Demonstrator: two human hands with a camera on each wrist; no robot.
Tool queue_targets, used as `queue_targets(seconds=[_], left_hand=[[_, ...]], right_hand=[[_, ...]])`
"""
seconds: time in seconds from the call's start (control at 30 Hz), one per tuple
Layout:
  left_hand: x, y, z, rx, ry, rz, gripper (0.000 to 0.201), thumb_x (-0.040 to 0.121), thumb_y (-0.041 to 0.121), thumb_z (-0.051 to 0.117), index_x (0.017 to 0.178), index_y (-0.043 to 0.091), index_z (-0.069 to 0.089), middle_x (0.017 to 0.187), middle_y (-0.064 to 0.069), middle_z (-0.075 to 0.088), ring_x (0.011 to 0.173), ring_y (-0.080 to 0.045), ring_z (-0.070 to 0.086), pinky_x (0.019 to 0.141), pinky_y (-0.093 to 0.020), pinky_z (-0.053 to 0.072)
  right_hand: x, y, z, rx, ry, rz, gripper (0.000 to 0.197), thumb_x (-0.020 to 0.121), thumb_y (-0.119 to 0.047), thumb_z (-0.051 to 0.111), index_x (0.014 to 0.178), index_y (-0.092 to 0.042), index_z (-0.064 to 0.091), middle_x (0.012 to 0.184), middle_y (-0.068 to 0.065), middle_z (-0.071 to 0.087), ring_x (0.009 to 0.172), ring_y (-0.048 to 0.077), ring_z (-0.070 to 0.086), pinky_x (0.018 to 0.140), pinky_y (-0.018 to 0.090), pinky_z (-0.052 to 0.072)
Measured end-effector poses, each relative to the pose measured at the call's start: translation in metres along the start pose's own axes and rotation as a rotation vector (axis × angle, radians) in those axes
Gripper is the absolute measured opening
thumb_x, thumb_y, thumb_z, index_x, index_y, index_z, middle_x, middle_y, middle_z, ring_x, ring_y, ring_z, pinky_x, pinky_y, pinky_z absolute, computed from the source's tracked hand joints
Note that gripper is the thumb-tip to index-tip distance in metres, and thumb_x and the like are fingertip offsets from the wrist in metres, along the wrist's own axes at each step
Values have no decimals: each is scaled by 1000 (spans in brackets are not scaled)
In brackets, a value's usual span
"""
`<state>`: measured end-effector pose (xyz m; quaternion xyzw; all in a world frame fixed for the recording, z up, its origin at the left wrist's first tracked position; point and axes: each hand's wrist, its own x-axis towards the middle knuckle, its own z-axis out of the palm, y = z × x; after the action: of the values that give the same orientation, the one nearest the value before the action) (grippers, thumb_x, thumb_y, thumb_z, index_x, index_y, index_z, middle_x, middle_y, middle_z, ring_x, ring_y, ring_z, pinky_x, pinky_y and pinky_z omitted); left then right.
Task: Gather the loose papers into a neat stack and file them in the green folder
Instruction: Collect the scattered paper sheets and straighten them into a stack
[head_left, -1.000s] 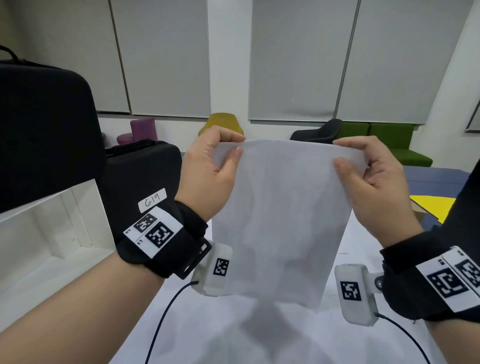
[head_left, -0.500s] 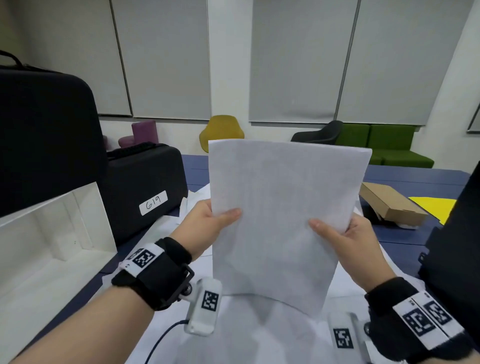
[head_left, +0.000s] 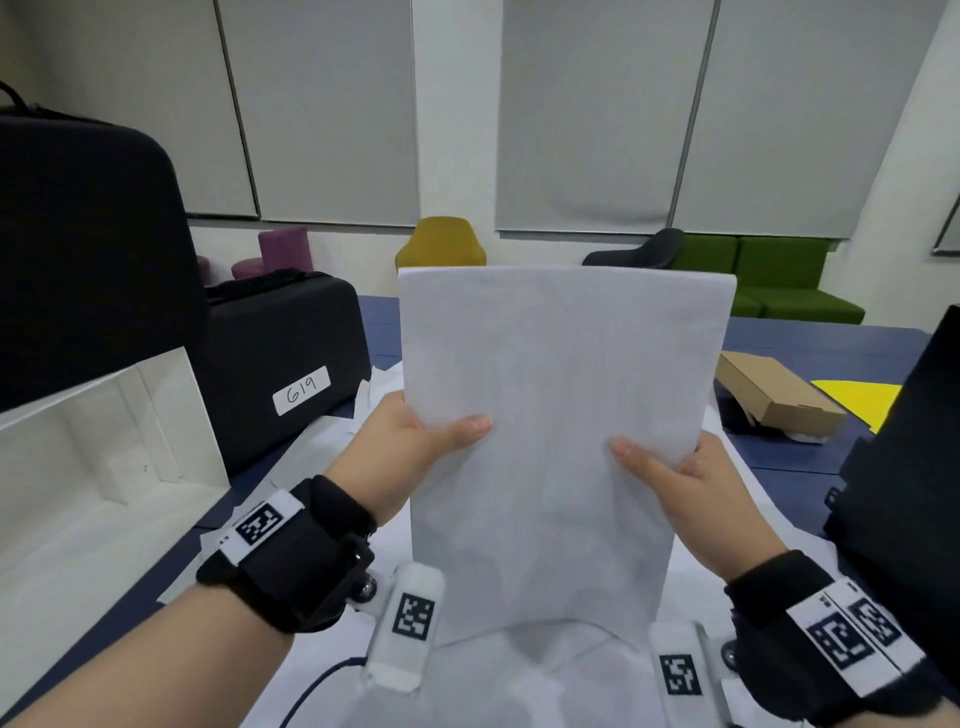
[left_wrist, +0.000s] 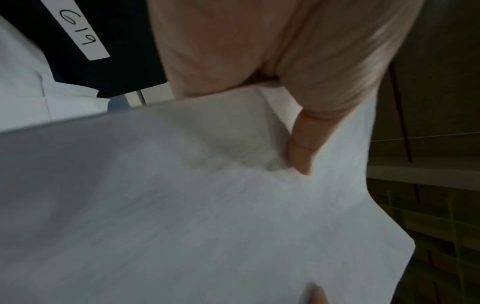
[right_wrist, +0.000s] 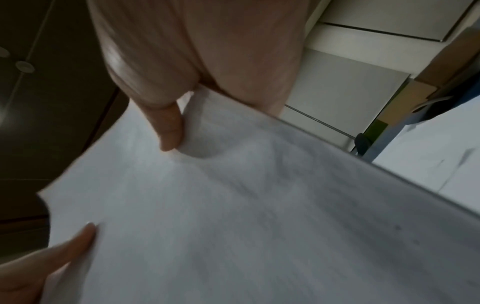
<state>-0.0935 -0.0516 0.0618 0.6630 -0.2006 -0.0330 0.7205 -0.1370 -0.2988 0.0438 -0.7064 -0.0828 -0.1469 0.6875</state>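
standing upright between the two hands is the stack (head_left: 561, 415) of white papers, its lower edge down near the wrists and close over the sheets (head_left: 519, 686) that lie spread on the counter (head_left: 810, 447); whether that edge touches them i cannot tell. left hand (head_left: 400, 447) pinches the stack's left edge, thumb (head_left: 462, 426) flat across the near face and the other fingers hidden behind. right hand (head_left: 696, 483) pinches the right edge the same way, thumb (head_left: 634, 452) on the near face. both hands are clamped on the stack, well apart from each other, at about the same height, a little below the stack's middle.

the left wrist view shows the stack (left_wrist: 207, 205) blurred, with the left thumb (left_wrist: 303, 148) pressing a small dent into the paper. the right wrist view shows the stack (right_wrist: 259, 216) and the right thumb (right_wrist: 168, 127) pressed on it likewise, with the left thumb's tip (right_wrist: 78, 238) at the far edge.

left of the left hand stands a black case (head_left: 280, 364) with a white label reading g19, and nearer, a white box (head_left: 104, 447). beyond the right hand lies a cardboard box (head_left: 774, 395), and past it a yellow sheet (head_left: 857, 400). more loose sheets show behind the left hand, beside the case.
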Motion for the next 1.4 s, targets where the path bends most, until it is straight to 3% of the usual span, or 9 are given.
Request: queue_targets(seconds=[0.47,0.7,0.8,0.87,0.97,1.07,1.2,1.3,1.4], left_hand=[[4,-38,19,49,145,-38,19,92,13,63,110,10,70,108,-9,74,102,-27,70,96,-50,52],[5,-55,1,189,80,-101,17,90,5,65,105,8,72,102,-5,76,95,-21,73,84,-34,57],[3,-67,-19,414,-16,-145,16,82,0,72,85,16,73,81,7,76,75,-8,71,74,-24,55],[3,-76,-36,559,28,-182,16,78,2,76,76,17,70,71,2,73,64,-9,66,74,-30,56],[7,-87,-63,706,109,-254,17,77,6,77,75,20,68,74,-1,72,69,-12,66,80,-32,54],[16,-96,-78,870,52,-357,19,75,18,81,86,21,65,88,4,69,88,-18,66,84,-28,51],[24,-110,-81,1213,-82,-586,82,64,51,84,132,22,48,128,1,52,116,-20,53,100,-32,43],[29,-117,-78,1319,-129,-617,108,55,59,85,144,26,33,140,-1,42,132,-25,40,106,-43,40],[36,-116,-77,1350,-180,-646,111,53,59,86,145,26,32,142,-2,41,132,-25,39,107,-41,40]], right_hand=[[4,29,1,-192,91,57,20,93,-15,60,112,-11,67,100,-1,74,91,10,71,75,19,57],[2,38,-6,-349,45,70,16,95,-16,58,108,-16,66,98,-7,71,88,4,67,67,8,50],[7,39,-14,-397,107,61,18,95,-14,57,110,-10,66,99,1,71,92,15,66,71,19,51],[11,38,-22,-412,166,52,20,95,-12,56,113,-8,66,102,5,70,94,21,65,76,29,49],[16,33,-37,-388,247,20,23,95,-8,56,117,-5,63,100,6,67,90,21,62,83,33,47],[21,29,-52,-400,288,-18,24,95,-5,55,117,-2,62,100,7,67,86,14,61,77,26,44],[26,32,-72,-392,351,-53,20,92,4,56,111,-2,62,72,-28,69,66,-22,57,61,-1,43],[23,34,-86,-367,401,-93,23,92,4,56,114,4,62,99,5,68,67,-25,56,63,-4,42],[18,39,-99,-351,433,-87,23,92,3,56,114,2,63,96,8,65,64,-22,58,61,-3,44]])
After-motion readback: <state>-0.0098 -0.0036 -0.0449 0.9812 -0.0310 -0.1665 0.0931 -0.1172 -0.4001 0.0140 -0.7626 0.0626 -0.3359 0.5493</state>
